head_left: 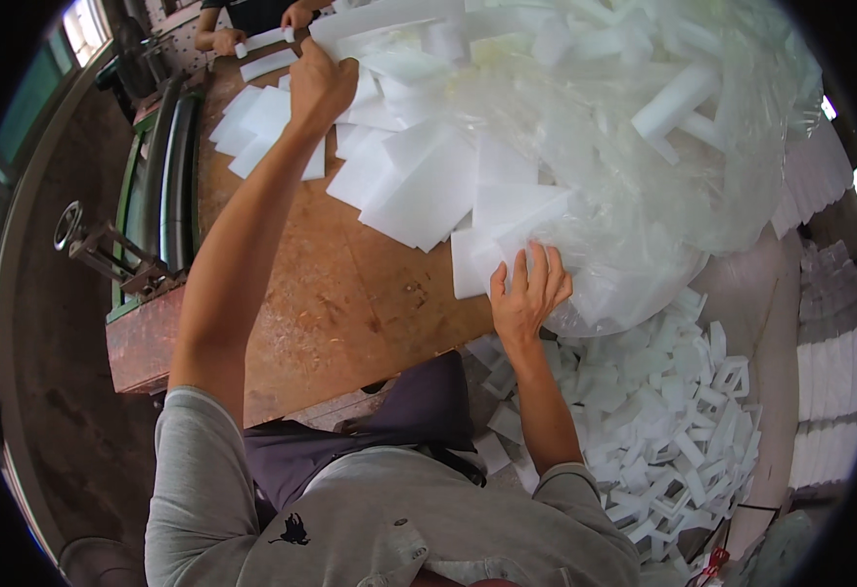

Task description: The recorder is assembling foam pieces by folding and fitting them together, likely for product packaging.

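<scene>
My left hand (321, 86) is stretched to the far side of the wooden table, its fingers curled closed beside white foam pieces. What it grips, if anything, is hidden. Just beyond it lies a white foam strip (264, 41), next to a co-worker's hand (226, 41). My right hand (533, 293) is open, fingers spread and bent, resting at the near edge of a stack of white foam sheets (517, 208) beside a clear plastic bag (634, 245). More flat foam sheets (419, 186) lie fanned out between my hands.
The large bag is heaped with foam pieces (678, 98) on the right. Many foam offcuts (663, 430) are piled on the floor below it. Left of the wooden table (321, 293) stands a roller machine (179, 176) with a handwheel (68, 225). Stacked white sheets (830, 372) stand far right.
</scene>
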`<state>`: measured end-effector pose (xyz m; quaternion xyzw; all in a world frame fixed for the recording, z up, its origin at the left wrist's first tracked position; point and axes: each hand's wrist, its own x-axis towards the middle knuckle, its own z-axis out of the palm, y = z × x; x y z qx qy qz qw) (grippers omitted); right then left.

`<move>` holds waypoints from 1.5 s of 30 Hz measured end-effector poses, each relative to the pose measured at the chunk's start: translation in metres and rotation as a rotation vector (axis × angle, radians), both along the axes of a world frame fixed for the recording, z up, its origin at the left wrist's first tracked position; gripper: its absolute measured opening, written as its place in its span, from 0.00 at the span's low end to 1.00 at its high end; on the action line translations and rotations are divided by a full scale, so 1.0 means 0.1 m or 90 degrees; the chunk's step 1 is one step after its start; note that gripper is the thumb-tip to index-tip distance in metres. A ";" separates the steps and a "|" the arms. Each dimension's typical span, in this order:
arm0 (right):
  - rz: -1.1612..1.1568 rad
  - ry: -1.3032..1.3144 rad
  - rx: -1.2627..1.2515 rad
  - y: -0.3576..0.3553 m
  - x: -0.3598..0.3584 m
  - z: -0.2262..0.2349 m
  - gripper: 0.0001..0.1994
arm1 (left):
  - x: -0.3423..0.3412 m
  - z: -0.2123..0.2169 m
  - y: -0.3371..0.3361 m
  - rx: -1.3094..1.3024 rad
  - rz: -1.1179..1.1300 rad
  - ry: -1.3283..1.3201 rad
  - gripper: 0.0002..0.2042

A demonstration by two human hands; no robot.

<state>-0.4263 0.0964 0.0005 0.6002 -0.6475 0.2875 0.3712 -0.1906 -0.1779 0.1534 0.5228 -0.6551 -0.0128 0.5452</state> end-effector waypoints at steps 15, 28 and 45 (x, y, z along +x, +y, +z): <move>0.126 0.011 -0.234 0.32 0.27 1.14 0.10 | 1.17 -0.69 0.81 0.468 -0.115 0.524 0.22; 0.607 -0.641 0.328 -0.63 1.75 -0.13 0.08 | 2.67 -1.22 2.92 0.246 0.097 0.366 0.14; 0.091 -0.158 0.297 0.89 0.38 -0.23 0.43 | 2.54 -1.72 3.49 0.298 0.036 0.373 0.15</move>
